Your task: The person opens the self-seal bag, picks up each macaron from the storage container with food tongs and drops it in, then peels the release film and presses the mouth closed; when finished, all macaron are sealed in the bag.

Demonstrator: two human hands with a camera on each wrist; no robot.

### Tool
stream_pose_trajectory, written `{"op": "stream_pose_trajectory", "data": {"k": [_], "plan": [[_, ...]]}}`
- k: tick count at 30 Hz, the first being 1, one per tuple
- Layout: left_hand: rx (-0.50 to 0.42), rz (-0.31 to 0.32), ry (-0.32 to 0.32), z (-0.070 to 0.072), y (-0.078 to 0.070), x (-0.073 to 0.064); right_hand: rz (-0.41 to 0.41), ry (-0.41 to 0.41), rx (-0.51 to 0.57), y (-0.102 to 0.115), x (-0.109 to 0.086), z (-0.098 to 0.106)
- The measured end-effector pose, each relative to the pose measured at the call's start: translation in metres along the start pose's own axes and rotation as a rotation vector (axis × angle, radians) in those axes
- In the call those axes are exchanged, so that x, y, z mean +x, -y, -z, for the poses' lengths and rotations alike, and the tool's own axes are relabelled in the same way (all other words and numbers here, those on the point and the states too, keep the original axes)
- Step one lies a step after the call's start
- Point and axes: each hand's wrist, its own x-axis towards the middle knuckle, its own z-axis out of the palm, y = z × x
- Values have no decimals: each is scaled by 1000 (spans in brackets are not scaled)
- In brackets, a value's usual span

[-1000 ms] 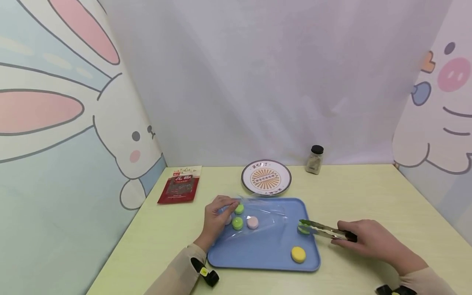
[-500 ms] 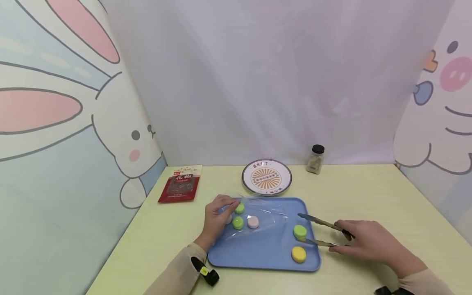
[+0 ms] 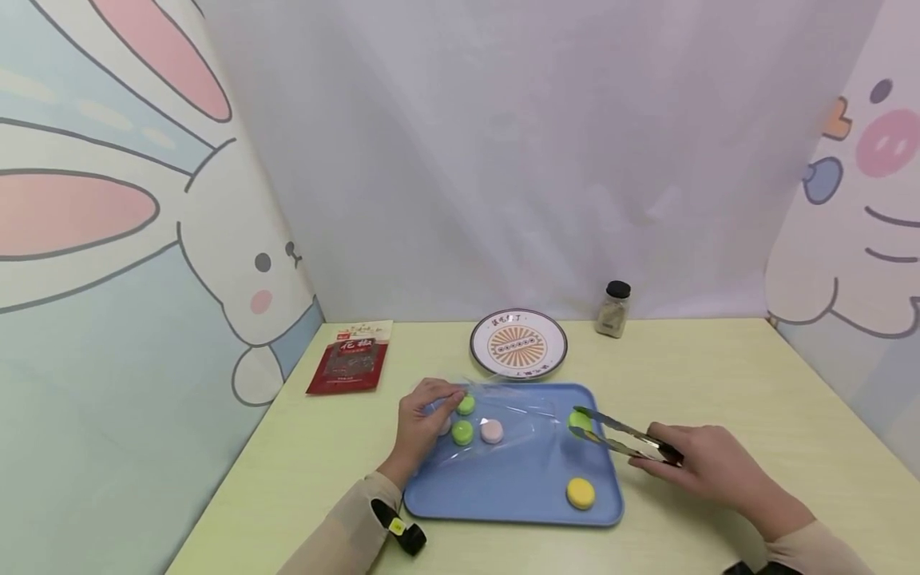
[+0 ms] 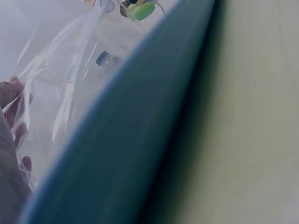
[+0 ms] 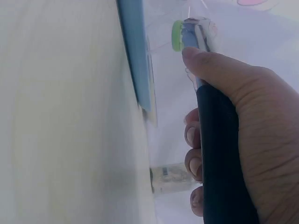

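My left hand (image 3: 424, 417) pinches the edge of a clear plastic bag (image 3: 535, 419) lying over the left part of the blue tray (image 3: 503, 499). Two green macarons (image 3: 462, 433) and a pale pink macaron (image 3: 492, 431) show through the plastic. Another pale one is partly hidden by my fingers. In my right hand (image 3: 707, 467) are metal tongs (image 3: 620, 423) with black handles. Between their tips is a green macaron (image 5: 176, 35), raised above the tray in the right wrist view. A yellow macaron (image 3: 580, 493) lies at the tray's near right corner.
Behind the tray stands a round patterned plate (image 3: 519, 371). A red spice packet (image 3: 348, 367) lies at the back left of the table. To the plate's right is a small jar (image 3: 613, 311) with a black lid. Cartoon-printed walls and a white curtain surround the table.
The tongs opened around the green macaron, then closed in on it again. It has moved away from me and slightly left. My left hand and the bag have stayed put.
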Motion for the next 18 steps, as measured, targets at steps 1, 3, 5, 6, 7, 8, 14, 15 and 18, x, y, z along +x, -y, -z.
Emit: {"op": "stream_pose_trajectory", "data": {"k": [1, 3, 5, 6, 7, 8, 14, 15, 18], "plan": [[4, 3, 0, 0, 5, -2, -4, -6, 15, -1, -1, -2], [8, 2, 1, 1, 6, -2, -17, -6, 36, -3, -3, -5], [10, -1, 1, 1, 7, -2, -31, -3, 66, -3, -5, -8], [10, -3, 2, 0, 8, -3, -40, 0, 87, -2, -6, -9], [11, -4, 4, 0, 8, -3, -51, 6, 116, -2, -6, -10], [8, -7, 4, 0, 8, -3, -65, 19, 150, 0, -6, -11], [-4, -27, 18, -1, 5, -2, -154, 151, 335, 10, 8, -12], [-4, -28, 21, -1, 5, -2, -163, 178, 348, 11, 12, -12], [-11, -25, 24, -1, 6, -2, -196, 266, 400, 13, 25, -15]]}}
